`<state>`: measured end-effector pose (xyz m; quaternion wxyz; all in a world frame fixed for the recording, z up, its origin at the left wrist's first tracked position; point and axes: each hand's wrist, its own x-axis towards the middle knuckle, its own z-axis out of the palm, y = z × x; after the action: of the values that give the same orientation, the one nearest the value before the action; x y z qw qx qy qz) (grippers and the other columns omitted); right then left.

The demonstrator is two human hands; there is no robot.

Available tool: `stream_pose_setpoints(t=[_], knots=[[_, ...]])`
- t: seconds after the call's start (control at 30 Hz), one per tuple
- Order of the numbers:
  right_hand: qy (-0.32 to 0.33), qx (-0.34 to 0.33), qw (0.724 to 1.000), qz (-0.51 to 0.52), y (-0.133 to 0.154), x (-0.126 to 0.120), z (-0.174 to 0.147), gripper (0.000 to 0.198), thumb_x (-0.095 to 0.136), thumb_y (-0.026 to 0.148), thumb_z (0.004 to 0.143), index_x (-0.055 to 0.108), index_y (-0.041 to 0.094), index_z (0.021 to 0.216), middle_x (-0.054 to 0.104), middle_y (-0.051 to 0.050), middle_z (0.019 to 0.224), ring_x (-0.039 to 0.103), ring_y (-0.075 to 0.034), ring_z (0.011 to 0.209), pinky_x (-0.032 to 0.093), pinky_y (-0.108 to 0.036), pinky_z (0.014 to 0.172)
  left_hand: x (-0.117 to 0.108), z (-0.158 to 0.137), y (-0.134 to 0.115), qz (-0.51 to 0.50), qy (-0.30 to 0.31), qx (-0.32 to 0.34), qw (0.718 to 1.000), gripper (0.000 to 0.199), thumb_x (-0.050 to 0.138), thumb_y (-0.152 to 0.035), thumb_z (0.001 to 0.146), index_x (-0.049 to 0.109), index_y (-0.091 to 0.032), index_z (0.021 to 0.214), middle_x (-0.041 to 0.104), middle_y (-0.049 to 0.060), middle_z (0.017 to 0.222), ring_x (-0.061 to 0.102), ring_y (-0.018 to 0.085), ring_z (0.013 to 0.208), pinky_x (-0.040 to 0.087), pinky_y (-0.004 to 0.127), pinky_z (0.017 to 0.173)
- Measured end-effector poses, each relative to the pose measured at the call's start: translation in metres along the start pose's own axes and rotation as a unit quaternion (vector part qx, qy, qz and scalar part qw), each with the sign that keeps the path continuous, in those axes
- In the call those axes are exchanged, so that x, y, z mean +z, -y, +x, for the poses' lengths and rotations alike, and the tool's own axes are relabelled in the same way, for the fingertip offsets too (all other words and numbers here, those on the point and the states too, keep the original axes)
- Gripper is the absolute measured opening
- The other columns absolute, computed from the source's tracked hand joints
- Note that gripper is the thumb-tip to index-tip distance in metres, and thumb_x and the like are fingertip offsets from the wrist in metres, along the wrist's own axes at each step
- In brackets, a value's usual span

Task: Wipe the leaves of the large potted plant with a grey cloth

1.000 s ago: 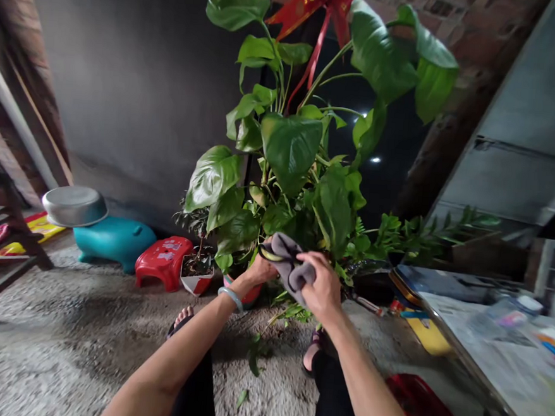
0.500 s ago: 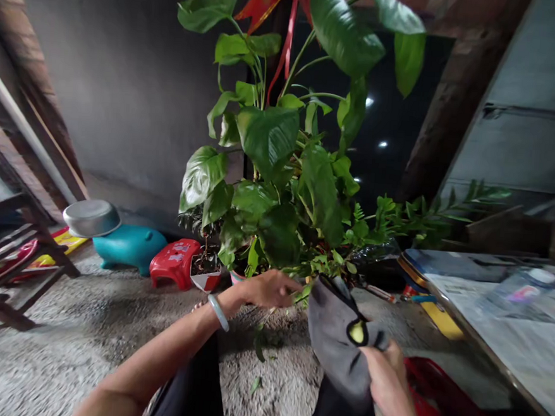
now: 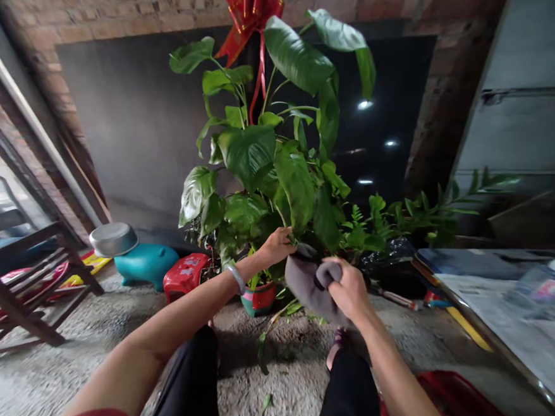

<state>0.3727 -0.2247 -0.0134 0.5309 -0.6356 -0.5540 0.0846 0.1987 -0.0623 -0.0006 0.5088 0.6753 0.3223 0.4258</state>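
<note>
My left hand (image 3: pixel 275 247), with a pale bangle at the wrist, has its fingers pinched at the lower tip of a broad green leaf (image 3: pixel 295 190). My right hand (image 3: pixel 350 289) grips a bunched grey cloth (image 3: pixel 308 280) with dark edging. The far edge of this cloth is close to my left fingertips, just under the leaf. The leaf belongs to a tall potted plant (image 3: pixel 250 152) in front of me. Its red and green pot (image 3: pixel 258 298) stands on the floor, partly hidden by my left hand and the foliage.
A red bow (image 3: pixel 253 7) tops the plant. To the left are a red stool (image 3: pixel 186 274), a teal animal-shaped seat (image 3: pixel 146 265) with a metal basin (image 3: pixel 114 239), and a wooden chair (image 3: pixel 20 279). On the right, a table (image 3: pixel 525 339) holds a plastic jar (image 3: pixel 542 290).
My right hand has moved the grey cloth up and toward the plant. My left hand has risen to the leaf, and its fingers have closed. The view has shifted, showing more of the wall.
</note>
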Motion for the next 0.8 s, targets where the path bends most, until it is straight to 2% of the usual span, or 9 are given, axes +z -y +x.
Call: stream_pose_setpoints(t=[0.1, 0.2, 0.27, 0.37, 0.43, 0.5, 0.63, 0.7, 0.8], knots=[[-0.113, 0.011, 0.992, 0.053, -0.011, -0.02, -0.008, 0.042, 0.057, 0.022, 0.061, 0.077, 0.023, 0.098, 0.078, -0.005, 0.093, 0.073, -0.029, 0.092, 0.057, -0.042, 0.088, -0.028, -0.015, -0.005, 0.026, -0.022, 0.005, 0.999, 0.053, 0.082, -0.009, 0.053, 0.078, -0.019, 0.104, 0.069, 0.008, 0.109, 0.065, 0.022, 0.091, 0.052, 0.028, 0.066], [-0.325, -0.043, 0.944, 0.048, 0.003, -0.04, 0.035, 0.047, 0.063, 0.027, 0.064, 0.075, 0.019, 0.108, 0.076, -0.01, 0.107, 0.071, -0.031, 0.102, 0.055, -0.045, 0.096, -0.038, -0.021, -0.015, 0.012, 0.012, -0.028, 0.999, 0.063, 0.084, -0.012, 0.056, 0.077, -0.018, 0.119, 0.069, 0.006, 0.093, 0.065, 0.02, 0.082, 0.053, 0.027, 0.065], [-0.361, -0.056, 0.931, 0.001, 0.018, -0.034, 0.066, 0.05, 0.063, 0.026, 0.064, 0.074, 0.016, 0.113, 0.073, -0.014, 0.116, 0.068, -0.032, 0.109, 0.052, -0.048, 0.102, -0.034, -0.023, -0.021, 0.004, 0.029, -0.035, 0.999, 0.071, 0.085, -0.015, 0.06, 0.073, -0.016, 0.13, 0.07, 0.006, 0.086, 0.066, 0.02, 0.081, 0.056, 0.028, 0.066], [-0.201, -0.039, 0.978, -0.039, 0.031, 0.003, 0.067, 0.041, 0.06, 0.02, 0.061, 0.076, 0.019, 0.098, 0.075, -0.012, 0.105, 0.069, -0.03, 0.104, 0.053, -0.048, 0.101, -0.029, -0.03, -0.029, -0.001, 0.037, -0.006, 0.999, 0.076, 0.085, -0.018, 0.062, 0.07, -0.015, 0.137, 0.072, 0.008, 0.088, 0.068, 0.022, 0.084, 0.058, 0.03, 0.066], [-0.05, -0.026, 0.998, -0.01, 0.026, 0.032, 0.033, 0.037, 0.057, 0.019, 0.057, 0.076, 0.023, 0.088, 0.077, -0.006, 0.094, 0.072, -0.028, 0.094, 0.056, -0.045, 0.095, -0.034, -0.04, -0.033, 0.006, 0.034, 0.016, 0.999, 0.075, 0.084, -0.02, 0.063, 0.071, -0.014, 0.136, 0.074, 0.009, 0.091, 0.07, 0.023, 0.084, 0.058, 0.03, 0.067], [0.011, -0.013, 0.999, 0.05, 0.011, 0.048, -0.017, 0.04, 0.055, 0.021, 0.058, 0.077, 0.025, 0.091, 0.08, -0.005, 0.094, 0.075, -0.029, 0.096, 0.058, -0.043, 0.094, -0.049, -0.056, -0.034, 0.029, 0.015, 0.046, 0.998, 0.066, 0.082, -0.021, 0.064, 0.075, -0.016, 0.13, 0.076, 0.011, 0.099, 0.071, 0.024, 0.089, 0.058, 0.03, 0.068], [0.023, 0.097, 0.992, 0.075, -0.033, 0.041, -0.102, 0.043, 0.057, 0.035, 0.062, 0.081, 0.026, 0.097, 0.083, -0.007, 0.101, 0.077, -0.035, 0.101, 0.06, -0.045, 0.093, -0.101, -0.089, -0.018, 0.073, -0.104, 0.087, 0.988, 0.034, 0.079, -0.026, 0.066, 0.082, -0.021, 0.099, 0.077, 0.01, 0.111, 0.07, 0.024, 0.094, 0.056, 0.031, 0.073], [0.023, 0.151, 0.986, 0.062, -0.052, 0.029, -0.128, 0.04, 0.062, 0.041, 0.061, 0.083, 0.028, 0.093, 0.084, -0.006, 0.1, 0.077, -0.036, 0.102, 0.061, -0.043, 0.093, -0.135, -0.097, -0.005, 0.032, -0.206, 0.034, 0.978, 0.025, 0.079, -0.026, 0.064, 0.079, -0.019, 0.088, 0.076, 0.007, 0.096, 0.067, 0.021, 0.083, 0.054, 0.03, 0.071], [0.048, 0.221, 0.972, 0.056, -0.069, 0.019, -0.15, 0.038, 0.067, 0.045, 0.057, 0.083, 0.03, 0.088, 0.084, -0.005, 0.096, 0.078, -0.037, 0.101, 0.062, -0.039, 0.087, -0.184, -0.093, 0.012, -0.074, -0.371, -0.083, 0.922, 0.024, 0.079, -0.024, 0.064, 0.072, -0.017, 0.085, 0.07, 0.002, 0.08, 0.061, 0.014, 0.068, 0.049, 0.026, 0.065]])
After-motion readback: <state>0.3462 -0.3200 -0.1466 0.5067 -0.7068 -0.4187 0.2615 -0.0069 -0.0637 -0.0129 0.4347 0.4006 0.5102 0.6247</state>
